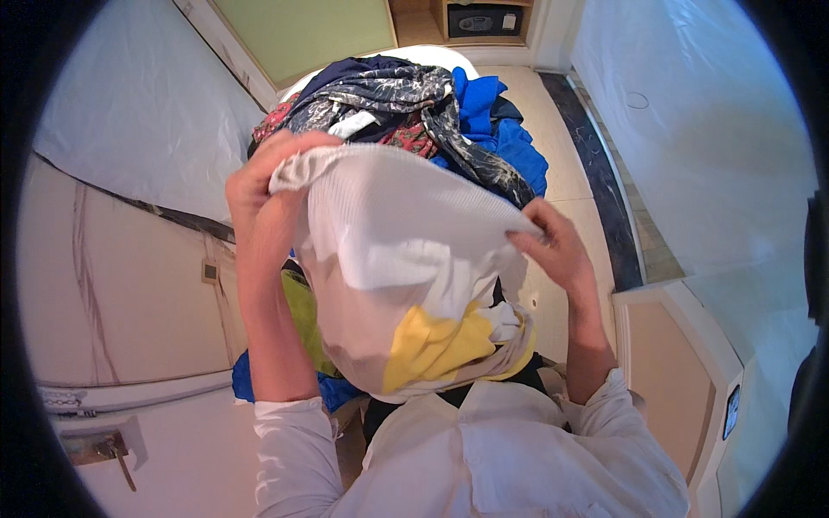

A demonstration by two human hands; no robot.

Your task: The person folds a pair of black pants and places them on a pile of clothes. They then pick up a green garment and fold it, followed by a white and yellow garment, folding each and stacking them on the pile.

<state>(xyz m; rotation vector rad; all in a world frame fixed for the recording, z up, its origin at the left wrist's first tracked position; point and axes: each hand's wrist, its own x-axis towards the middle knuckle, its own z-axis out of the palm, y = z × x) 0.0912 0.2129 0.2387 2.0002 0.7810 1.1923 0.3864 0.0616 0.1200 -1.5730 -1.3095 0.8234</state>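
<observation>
Between my two hands a knitted garment (pixel 414 226) is stretched, white and beige with a yellow patch, its ribbed edge uppermost. My left hand (pixel 259 175) grips one end of that ribbed edge, bunching the fabric. At the other end, my right hand (pixel 550 243) pinches the edge between thumb and fingers. The lower part of the garment drapes over my lap. Just beyond it rises a heap of clothes, with a dark patterned garment (pixel 388 87) on top, blue cloth (pixel 482 110) to the right and red floral cloth (pixel 411 135) in the middle.
A white rim (pixel 447 57) shows behind the heap. Green cloth (pixel 303 324) and blue cloth (pixel 337 392) lie by my left forearm. Plastic sheeting (pixel 693 129) hangs at the right, above a dark floor strip (pixel 592 175). A safe (pixel 484 21) sits in a far cabinet; a phone (pixel 731 412) is at right.
</observation>
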